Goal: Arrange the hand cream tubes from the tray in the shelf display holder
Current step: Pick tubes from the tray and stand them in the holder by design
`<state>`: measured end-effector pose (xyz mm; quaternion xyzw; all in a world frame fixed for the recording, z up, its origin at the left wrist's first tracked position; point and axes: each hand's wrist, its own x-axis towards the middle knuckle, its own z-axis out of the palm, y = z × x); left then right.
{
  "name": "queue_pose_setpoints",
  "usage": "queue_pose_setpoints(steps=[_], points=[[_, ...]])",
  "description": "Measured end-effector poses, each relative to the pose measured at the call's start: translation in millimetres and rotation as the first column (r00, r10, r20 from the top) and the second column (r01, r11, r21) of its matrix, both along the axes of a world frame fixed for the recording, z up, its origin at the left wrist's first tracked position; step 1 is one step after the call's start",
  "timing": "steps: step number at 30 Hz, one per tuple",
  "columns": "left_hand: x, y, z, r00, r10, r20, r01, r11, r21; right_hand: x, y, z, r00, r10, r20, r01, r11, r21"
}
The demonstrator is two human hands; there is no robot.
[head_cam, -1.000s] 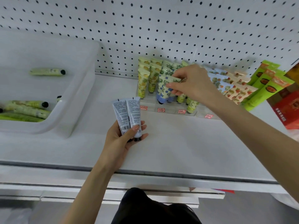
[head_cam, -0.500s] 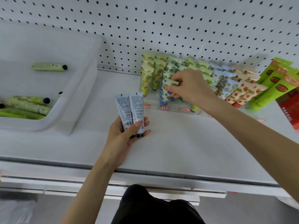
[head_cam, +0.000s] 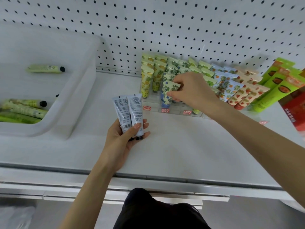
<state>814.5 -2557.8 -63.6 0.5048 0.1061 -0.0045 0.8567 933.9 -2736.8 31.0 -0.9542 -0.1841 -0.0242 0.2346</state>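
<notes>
The right hand (head_cam: 191,90) is pinching a glossy floral tube (head_cam: 168,91) in the clear holder (head_cam: 165,106), crimp pointing to 12 o'clock. The left hand (head_cam: 125,138) is clasping two flat white tubes (head_cam: 128,113), caps at 6 o'clock.

The pegboard (head_cam: 181,30) is white with black dots. The tray (head_cam: 79,90) is white, holding pale green tubes (head_cam: 24,111) with black caps. The strawberry-print tubes (head_cam: 245,96) are cream and red.

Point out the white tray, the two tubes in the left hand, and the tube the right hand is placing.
White tray (head_cam: 82,103), head view: its right wall.
Two tubes (head_cam: 129,111), head view: their printed backs.
Blue-leaf tube (head_cam: 167,91), head view: its body, pinched by the right hand (head_cam: 193,91).
</notes>
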Motion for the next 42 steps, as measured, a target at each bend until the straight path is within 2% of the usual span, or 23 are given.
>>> queue_pose_setpoints(steps=[16, 31, 35, 37, 42], points=[[-0.1, 0.3, -0.8, 1.0, -0.002, -0.001, 0.002, 1.0, 0.017, 0.9, 0.3, -7.2, 0.999, -0.008, 0.044, 0.007, 1.0, 0.022], [-0.4, 0.4, 0.4, 1.0, -0.011, 0.02, 0.011, 1.0, 0.005, -2.4, 0.6, 0.1, 1.0, -0.021, -0.015, 0.021, 1.0, 0.01], [-1.5, -0.1, 2.1, 1.0, -0.015, 0.017, 0.015, 1.0, 0.011, -15.1, -7.5, 15.3, 0.997, -0.07, 0.03, 0.066, 0.993, 0.1], [-3.7, -2.6, 2.7, 0.998, -0.054, 0.032, 0.053, 0.998, 0.028, -28.6, -13.9, 22.7, 0.997, -0.076, 0.017, 0.071, 0.978, 0.197], [-10.7, -34.6, 11.7, 0.978, -0.198, 0.061, 0.196, 0.98, 0.037, -67.9, -29.7, 23.3, 0.974, -0.014, -0.225, 0.103, 0.916, 0.387]])
